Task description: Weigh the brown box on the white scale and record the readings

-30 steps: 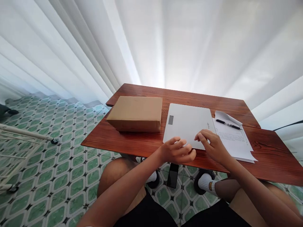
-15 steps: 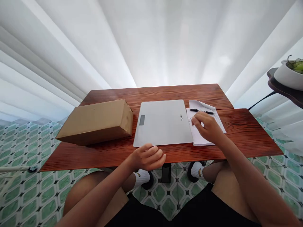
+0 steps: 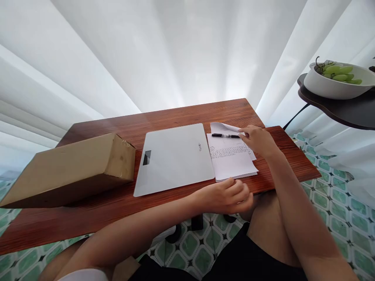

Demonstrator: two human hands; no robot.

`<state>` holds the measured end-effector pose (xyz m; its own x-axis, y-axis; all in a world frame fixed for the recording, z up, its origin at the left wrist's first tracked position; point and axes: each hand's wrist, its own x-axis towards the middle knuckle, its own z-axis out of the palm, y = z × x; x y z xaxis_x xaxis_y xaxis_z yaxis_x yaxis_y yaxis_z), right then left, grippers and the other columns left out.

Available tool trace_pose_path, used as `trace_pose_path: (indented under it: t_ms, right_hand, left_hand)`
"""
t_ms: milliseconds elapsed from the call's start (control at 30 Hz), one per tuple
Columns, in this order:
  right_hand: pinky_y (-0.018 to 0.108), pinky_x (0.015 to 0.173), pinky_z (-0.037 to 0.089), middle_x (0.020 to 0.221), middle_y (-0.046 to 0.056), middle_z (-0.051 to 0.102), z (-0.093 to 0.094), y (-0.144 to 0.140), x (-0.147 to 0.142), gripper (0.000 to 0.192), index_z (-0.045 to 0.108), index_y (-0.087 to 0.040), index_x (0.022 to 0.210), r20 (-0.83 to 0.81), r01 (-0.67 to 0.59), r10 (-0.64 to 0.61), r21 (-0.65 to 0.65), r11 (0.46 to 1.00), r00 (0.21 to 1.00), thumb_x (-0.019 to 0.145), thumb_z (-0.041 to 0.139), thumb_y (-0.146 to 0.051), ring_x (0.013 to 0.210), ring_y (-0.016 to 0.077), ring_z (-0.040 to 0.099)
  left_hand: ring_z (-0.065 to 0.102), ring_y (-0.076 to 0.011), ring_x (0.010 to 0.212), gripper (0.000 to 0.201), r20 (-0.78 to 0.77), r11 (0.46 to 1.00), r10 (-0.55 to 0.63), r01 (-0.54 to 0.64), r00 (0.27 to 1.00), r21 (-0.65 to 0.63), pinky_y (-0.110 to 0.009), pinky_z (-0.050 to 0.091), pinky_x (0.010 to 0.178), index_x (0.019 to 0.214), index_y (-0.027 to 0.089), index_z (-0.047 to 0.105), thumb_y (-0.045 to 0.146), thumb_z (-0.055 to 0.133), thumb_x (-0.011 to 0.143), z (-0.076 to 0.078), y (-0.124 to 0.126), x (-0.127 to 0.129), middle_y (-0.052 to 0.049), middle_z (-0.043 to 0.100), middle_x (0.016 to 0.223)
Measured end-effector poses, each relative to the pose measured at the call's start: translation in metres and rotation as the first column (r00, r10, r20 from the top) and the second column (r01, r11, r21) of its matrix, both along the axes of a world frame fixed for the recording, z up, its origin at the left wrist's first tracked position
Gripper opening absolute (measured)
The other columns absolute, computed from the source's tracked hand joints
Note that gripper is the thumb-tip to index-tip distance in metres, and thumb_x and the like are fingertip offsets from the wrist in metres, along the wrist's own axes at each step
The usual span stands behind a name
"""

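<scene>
My right hand (image 3: 255, 139) is at the upper right of the papers, its thumb and fingertips closed around the right end of a black pen (image 3: 224, 136). That end of the pen is hidden by the fingers. The pen lies across white sheets of paper (image 3: 233, 166) with rows of writing and a curled top edge. My left hand (image 3: 230, 196) hovers by the table's front edge, just below the papers, fingers loosely curled with nothing seen in them. A flat white scale (image 3: 175, 158) with a small dark display lies left of the papers.
A closed cardboard box (image 3: 79, 168) occupies the left of the reddish wooden table (image 3: 164, 116). At the upper right, a dark shelf (image 3: 331, 108) bears a white bowl (image 3: 331, 86) of green grapes. White curtains hang behind; a dark object (image 3: 197, 222) is on the tiled floor.
My view has turned to the right. My right hand has moved up the papers to the pen's right end. My left hand has moved right, from the scale's front edge to below the papers.
</scene>
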<state>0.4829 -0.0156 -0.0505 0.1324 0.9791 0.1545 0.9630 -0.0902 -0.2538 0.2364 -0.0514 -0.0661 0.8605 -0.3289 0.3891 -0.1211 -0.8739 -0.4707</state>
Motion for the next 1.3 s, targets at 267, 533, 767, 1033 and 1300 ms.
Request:
trace_pose_path:
  t_ms: [267,533,767,1033,1300]
  right_hand:
    - [0.036,0.071,0.046,0.11,0.008,0.071,-0.012,0.006,-0.009,0.031,0.068,-0.022,0.126,0.101,-0.05,0.057,-0.077,0.996,0.993,0.099,0.056,-0.031,0.099,0.0259,0.066]
    - [0.036,0.07,0.044,0.101,0.006,0.071,-0.025,0.014,-0.011,0.024,0.071,-0.021,0.115,0.201,-0.074,0.075,-0.009,0.997,0.977,0.098,0.06,-0.034,0.093,0.0246,0.066]
    - [0.033,0.058,0.035,0.096,0.006,0.073,-0.039,0.02,-0.008,0.019,0.067,-0.019,0.105,0.257,-0.059,0.04,0.065,0.996,0.966,0.099,0.058,-0.035,0.087,0.0235,0.067]
    - [0.031,0.053,0.028,0.075,0.007,0.069,-0.036,0.014,-0.003,0.02,0.059,-0.016,0.104,0.258,-0.008,-0.032,0.152,0.988,0.966,0.099,0.046,-0.029,0.067,0.0216,0.063]
    - [0.028,0.057,0.041,0.061,-0.004,0.059,-0.032,-0.011,-0.006,0.008,0.046,-0.024,0.084,-0.429,0.069,0.08,0.32,0.945,0.9,0.081,0.054,-0.026,0.052,0.0144,0.054]
  left_hand:
    - [0.061,-0.0352,0.121,0.042,-0.093,0.972,0.2,-0.21,0.975,-0.107,-0.044,0.05,0.092,0.137,0.011,0.05,0.029,0.04,0.1,-0.024,-0.016,0.049,-0.023,0.058,0.139]
    - [0.061,-0.0348,0.119,0.048,-0.161,0.953,0.192,-0.223,0.968,-0.206,-0.043,0.052,0.086,0.141,0.009,0.046,0.028,0.035,0.099,-0.03,-0.019,0.045,-0.024,0.059,0.135]
    - [0.061,-0.0345,0.117,0.046,-0.145,0.936,0.2,-0.233,0.969,-0.263,-0.044,0.053,0.085,0.137,0.008,0.049,0.026,0.034,0.097,-0.037,-0.021,0.046,-0.023,0.06,0.133]
    - [0.06,-0.0339,0.115,0.044,-0.15,0.937,0.195,-0.229,0.969,-0.262,-0.044,0.052,0.084,0.131,0.006,0.052,0.025,0.034,0.097,-0.035,-0.02,0.046,-0.024,0.06,0.132]
    - [0.06,-0.0344,0.115,0.043,-0.193,0.936,0.197,-0.243,0.961,-0.256,-0.044,0.051,0.085,0.132,0.006,0.052,0.026,0.036,0.097,-0.033,-0.02,0.046,-0.025,0.058,0.134]
